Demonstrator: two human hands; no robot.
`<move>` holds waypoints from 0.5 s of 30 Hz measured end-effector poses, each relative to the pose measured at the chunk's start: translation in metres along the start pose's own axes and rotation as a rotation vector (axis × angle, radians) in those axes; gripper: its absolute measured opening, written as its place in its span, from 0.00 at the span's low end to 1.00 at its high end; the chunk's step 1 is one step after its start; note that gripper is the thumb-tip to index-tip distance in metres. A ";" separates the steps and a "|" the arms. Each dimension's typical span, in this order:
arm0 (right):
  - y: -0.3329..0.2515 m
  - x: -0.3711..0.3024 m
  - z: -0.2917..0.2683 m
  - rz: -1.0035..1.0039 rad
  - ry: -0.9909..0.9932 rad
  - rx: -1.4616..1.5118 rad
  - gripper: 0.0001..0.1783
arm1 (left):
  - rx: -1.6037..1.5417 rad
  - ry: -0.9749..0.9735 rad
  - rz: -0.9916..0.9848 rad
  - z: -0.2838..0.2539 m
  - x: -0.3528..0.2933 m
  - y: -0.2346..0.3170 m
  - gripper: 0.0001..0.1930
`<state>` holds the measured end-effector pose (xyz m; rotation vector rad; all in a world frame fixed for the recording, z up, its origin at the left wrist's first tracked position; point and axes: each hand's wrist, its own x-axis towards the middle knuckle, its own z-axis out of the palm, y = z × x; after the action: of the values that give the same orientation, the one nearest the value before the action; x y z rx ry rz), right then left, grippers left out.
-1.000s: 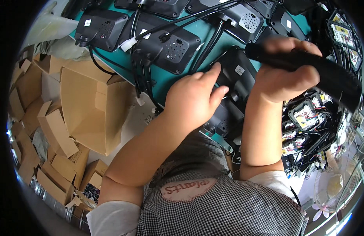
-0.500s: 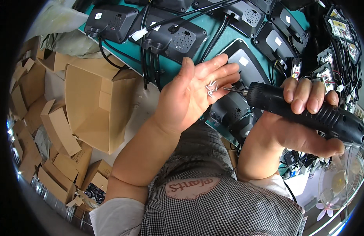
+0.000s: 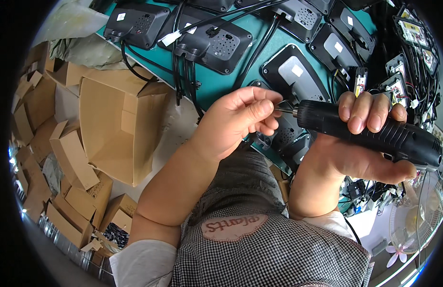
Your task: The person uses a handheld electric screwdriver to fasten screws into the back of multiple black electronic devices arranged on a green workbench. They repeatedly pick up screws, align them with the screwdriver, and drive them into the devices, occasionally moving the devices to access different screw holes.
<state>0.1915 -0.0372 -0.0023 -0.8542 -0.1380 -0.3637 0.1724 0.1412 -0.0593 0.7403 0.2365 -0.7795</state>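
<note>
Seen from above, a person's two bare forearms rise from the lower edge of the view over a checked garment and meet above a teal work surface [image 3: 221, 86]. The right hand [image 3: 362, 143] is closed in a firm grip around a black electric screwdriver [image 3: 374, 131], which lies nearly level, its thick ribbed body running off toward the right edge and its thin metal bit pointing left. The left hand [image 3: 235, 122] is held just beside that bit, its fingers [image 3: 257, 107] curled inward with thumb and forefinger pinched together at the tip of the bit (whatever is pinched there is too small to make out). Both hands hover above a black rounded plastic housing [image 3: 295, 74] with a pale sticker on its back, lying on the teal surface directly behind the screwdriver; more of the same dark casing shows below the hands. Further black housings [image 3: 212, 40] of the same kind are spread across the upper part of the surface, some with perforated grille patches, and black cables [image 3: 183, 71] with a white connector trail between them. At the upper right, small circuit boards [image 3: 396, 83] sit among tangled wires. To the left of the surface, lower down, stands a large open cardboard box [image 3: 118, 129], and many smaller flattened or folded cardboard boxes [image 3: 63, 158] are heaped around it toward the left edge. A white fan [image 3: 413, 222] shows at the lower right.
</note>
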 end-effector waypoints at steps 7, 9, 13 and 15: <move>-0.003 0.005 -0.003 -0.014 0.005 0.018 0.39 | -0.009 0.090 -0.048 -0.005 0.002 -0.002 0.12; -0.006 0.007 -0.004 -0.022 0.021 0.029 0.38 | -0.073 0.144 -0.050 0.000 0.003 0.001 0.11; -0.008 0.010 -0.006 -0.018 0.017 0.042 0.38 | -0.093 0.186 -0.036 0.007 0.001 0.007 0.09; -0.012 0.012 -0.007 -0.013 0.006 0.042 0.37 | -0.103 0.143 -0.026 0.001 0.002 0.004 0.10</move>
<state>0.1980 -0.0524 0.0045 -0.8108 -0.1450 -0.3746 0.1762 0.1414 -0.0571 0.6975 0.4129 -0.7348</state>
